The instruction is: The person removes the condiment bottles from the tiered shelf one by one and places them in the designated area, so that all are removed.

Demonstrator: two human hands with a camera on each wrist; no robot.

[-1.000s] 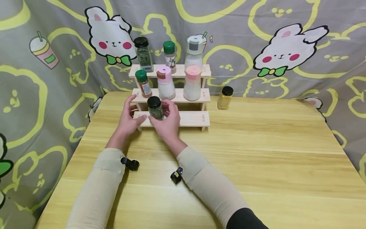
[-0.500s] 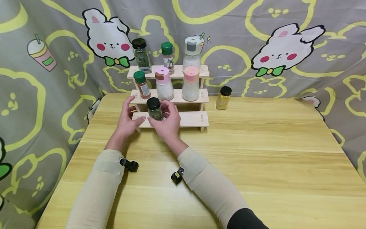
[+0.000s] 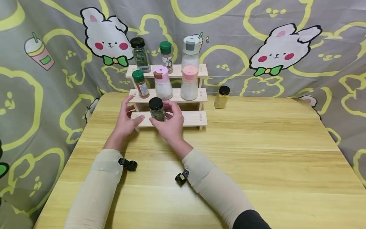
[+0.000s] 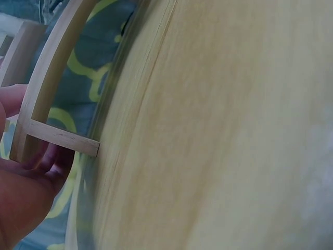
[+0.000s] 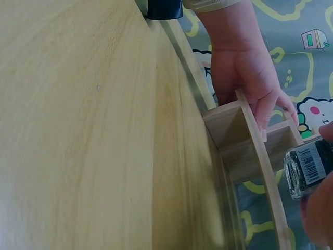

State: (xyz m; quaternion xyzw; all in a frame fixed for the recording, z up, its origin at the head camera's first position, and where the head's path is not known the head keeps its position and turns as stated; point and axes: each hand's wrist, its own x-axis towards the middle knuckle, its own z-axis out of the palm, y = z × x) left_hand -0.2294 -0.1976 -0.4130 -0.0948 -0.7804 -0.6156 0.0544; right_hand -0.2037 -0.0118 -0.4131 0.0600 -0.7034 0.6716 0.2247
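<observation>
A small three-tier wooden rack [image 3: 194,119] stands at the table's far side. My left hand [image 3: 125,120] grips its left end, thumb over the bottom tier and fingers around the side; the left wrist view shows this hand [image 4: 23,200] around the wood. Between the thumb and fingers of my right hand [image 3: 172,124] is a glass spice jar [image 3: 157,113] with a black lid and dark green contents. It is held at the bottom tier, left of its middle. In the right wrist view the jar's barcode [image 5: 310,164] shows; whether its base touches the tier cannot be told.
On the middle tier stand a green-capped spice bottle [image 3: 141,85], a pink-lidded shaker [image 3: 163,86] and a peach-lidded shaker [image 3: 189,86]. The top tier bears a black-lidded herb jar [image 3: 140,57], a green-capped bottle [image 3: 166,58] and a white-lidded shaker [image 3: 190,57]. A yellow spice jar [image 3: 221,99] stands right of the rack.
My right hand and the herb jar have shifted slightly to the right along the bottom tier. The left hand keeps its place on the rack; the head view has shifted a little.
</observation>
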